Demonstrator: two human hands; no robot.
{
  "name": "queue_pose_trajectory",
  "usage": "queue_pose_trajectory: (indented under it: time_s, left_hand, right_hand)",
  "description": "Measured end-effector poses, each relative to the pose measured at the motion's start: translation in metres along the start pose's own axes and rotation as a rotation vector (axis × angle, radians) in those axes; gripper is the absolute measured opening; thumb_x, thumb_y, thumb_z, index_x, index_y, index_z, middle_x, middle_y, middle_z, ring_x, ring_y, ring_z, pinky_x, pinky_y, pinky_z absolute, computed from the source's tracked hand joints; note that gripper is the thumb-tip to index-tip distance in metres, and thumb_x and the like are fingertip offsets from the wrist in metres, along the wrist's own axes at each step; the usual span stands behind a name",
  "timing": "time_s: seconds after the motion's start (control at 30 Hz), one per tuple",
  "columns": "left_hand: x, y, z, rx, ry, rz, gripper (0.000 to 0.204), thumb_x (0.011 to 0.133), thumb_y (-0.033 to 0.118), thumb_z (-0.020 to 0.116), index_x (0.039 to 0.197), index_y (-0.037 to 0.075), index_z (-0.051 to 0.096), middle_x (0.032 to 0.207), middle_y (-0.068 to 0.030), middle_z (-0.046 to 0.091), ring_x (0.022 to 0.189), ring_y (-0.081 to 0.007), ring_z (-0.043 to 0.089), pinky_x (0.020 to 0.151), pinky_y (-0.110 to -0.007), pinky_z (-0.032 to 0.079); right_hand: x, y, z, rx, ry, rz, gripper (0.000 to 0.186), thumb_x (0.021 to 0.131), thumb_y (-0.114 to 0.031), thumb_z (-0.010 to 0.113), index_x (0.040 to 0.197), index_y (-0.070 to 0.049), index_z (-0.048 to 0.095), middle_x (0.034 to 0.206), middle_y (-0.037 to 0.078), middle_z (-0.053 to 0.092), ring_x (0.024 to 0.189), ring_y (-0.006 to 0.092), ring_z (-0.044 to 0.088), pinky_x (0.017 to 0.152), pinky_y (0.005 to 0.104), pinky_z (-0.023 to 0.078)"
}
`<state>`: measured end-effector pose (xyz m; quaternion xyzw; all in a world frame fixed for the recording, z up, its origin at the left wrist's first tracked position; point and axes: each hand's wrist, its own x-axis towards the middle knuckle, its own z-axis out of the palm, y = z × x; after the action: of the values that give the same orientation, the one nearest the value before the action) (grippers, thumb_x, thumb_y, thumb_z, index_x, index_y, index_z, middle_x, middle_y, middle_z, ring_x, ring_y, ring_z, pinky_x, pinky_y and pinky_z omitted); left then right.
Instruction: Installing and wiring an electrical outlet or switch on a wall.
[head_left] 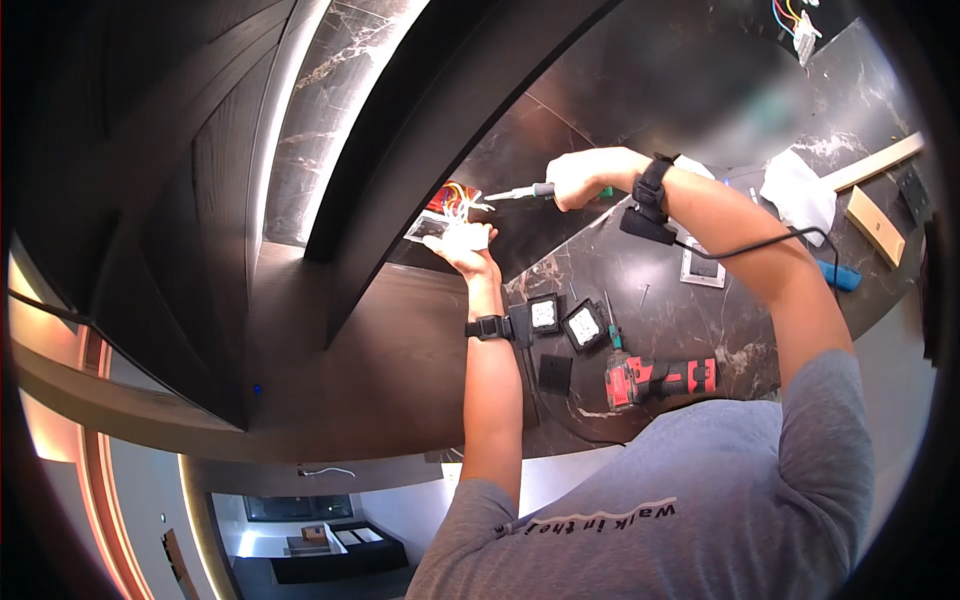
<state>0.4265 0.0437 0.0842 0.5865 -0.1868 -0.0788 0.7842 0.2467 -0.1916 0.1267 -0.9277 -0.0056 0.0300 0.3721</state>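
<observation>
A person's right hand (580,180) grips a screwdriver (520,192), its tip at a white switch module (462,236) steadied by the left hand (465,250) against coloured wires (455,195) in a wall opening; a red cordless drill (660,378) lies nearby on the dark marble counter (640,270).

Two screwdrivers (520,192), one drill (655,379)

I'm in a home under fit-out: dark marble counter (700,330) strewn with switch modules (585,325), a red cordless drill (660,378), loose wall wires (455,195)
</observation>
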Motion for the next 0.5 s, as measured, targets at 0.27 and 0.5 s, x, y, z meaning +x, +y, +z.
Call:
queue_pose_trajectory:
  time_s: [0.27,0.5]
  left_hand:
    - [0.002,-0.002,0.001,-0.005,-0.008,-0.010,0.087,0.087,0.084,0.018,0.087,0.006,0.056,0.071,-0.0078,0.063,0.061,-0.0246,0.067,0.059,-0.040,0.059]
    - [0.005,-0.003,-0.002,-0.015,-0.030,0.015,0.086,0.088,0.083,0.017,0.095,0.006,0.055,0.071,-0.0080,0.061,0.061,-0.0242,0.065,0.060,-0.039,0.059]
  right_hand:
    - [0.033,0.002,-0.019,0.049,-0.213,-0.016,0.017,0.068,-0.010,0.064,0.081,-0.003,0.071,0.069,0.008,0.066,0.062,0.0205,0.063,0.057,0.0350,0.049]
    - [0.036,0.012,-0.007,0.443,-0.322,0.034,0.019,0.073,-0.005,0.065,0.091,0.000,0.070,0.073,0.008,0.066,0.063,0.0171,0.062,0.057,0.0328,0.052]
